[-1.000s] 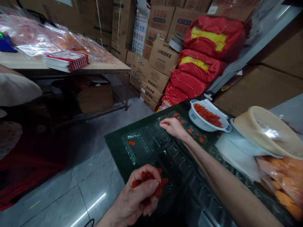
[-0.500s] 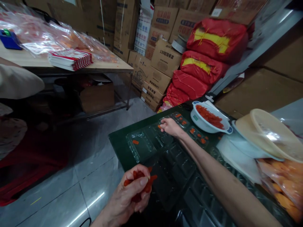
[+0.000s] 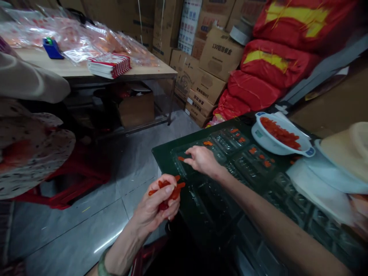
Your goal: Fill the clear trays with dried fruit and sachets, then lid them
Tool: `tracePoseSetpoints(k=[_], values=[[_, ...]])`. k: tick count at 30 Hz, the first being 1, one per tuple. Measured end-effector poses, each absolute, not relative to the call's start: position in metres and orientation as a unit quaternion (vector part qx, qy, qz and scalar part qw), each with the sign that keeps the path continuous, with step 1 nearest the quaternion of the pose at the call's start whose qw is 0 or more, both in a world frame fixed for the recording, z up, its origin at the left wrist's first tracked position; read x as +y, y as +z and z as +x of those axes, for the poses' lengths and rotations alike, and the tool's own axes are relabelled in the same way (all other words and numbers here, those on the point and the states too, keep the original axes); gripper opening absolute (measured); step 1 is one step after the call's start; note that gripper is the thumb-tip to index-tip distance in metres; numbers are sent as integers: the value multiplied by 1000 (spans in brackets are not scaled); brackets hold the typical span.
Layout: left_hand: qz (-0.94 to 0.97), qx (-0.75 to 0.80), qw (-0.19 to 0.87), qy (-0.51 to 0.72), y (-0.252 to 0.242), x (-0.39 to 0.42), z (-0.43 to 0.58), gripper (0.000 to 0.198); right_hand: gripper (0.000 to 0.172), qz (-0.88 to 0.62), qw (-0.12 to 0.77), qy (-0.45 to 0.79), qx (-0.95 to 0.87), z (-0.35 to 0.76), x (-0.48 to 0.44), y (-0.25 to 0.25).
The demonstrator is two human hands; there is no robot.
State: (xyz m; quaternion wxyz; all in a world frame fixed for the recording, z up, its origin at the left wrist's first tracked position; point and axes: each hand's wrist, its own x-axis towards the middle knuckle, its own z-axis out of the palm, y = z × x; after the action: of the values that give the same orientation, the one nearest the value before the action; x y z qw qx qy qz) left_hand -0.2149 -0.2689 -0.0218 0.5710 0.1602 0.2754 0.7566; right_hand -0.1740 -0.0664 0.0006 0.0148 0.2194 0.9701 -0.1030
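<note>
Above the left edge of the dark green worktop (image 3: 163,157), the left hand (image 3: 156,201), a green bangle (image 3: 101,268) on its wrist, curls shut around a bunch of red-orange strips (image 3: 169,191), fingers pressed together, with strip ends poking out on both sides. That hand sits just past the worktop's edge, over the grey tile floor (image 3: 86,226).

The right hand (image 3: 202,161) reaches out flat, fingers loosely apart, low over a clear plastic compartment tray (image 3: 221,140), with its fingertips (image 3: 186,160) just beside a single strip (image 3: 180,158). Whether they touch the strip or the tray, I can't tell. Dark, glossy tray rows fill the space between the hands and run toward the lower right.

Further right, near the tray's far end, a white bowl (image 3: 266,140) holds more strips (image 3: 280,133), and a white sheet (image 3: 316,195) and beige basin (image 3: 345,153) crowd the right edge.

To the left, a patterned sleeve (image 3: 28,149) of another person hangs near the floor's edge. Beyond stands a wooden table (image 3: 149,69) carrying a stack of red-and-white cartons (image 3: 109,65).
</note>
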Motion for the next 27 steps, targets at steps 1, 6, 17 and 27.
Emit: tracePoseSetpoints(k=[1, 6, 17, 27], values=[[157, 279, 569, 758, -21, -270, -215, 7, 24, 209, 30, -69, 975, -177, -74, -4], [145, 287, 574, 753, -24, -273, -210, 8, 24, 190, 41, -8, 981, -184, -88, -16], [150, 239, 591, 756, -34, -255, -203, 6, 6, 457, -144, -263, 837, -142, -16, 8], [158, 209, 602, 754, -30, -246, -196, 6, 27, 478, -347, -561, 580, -139, 17, 9]])
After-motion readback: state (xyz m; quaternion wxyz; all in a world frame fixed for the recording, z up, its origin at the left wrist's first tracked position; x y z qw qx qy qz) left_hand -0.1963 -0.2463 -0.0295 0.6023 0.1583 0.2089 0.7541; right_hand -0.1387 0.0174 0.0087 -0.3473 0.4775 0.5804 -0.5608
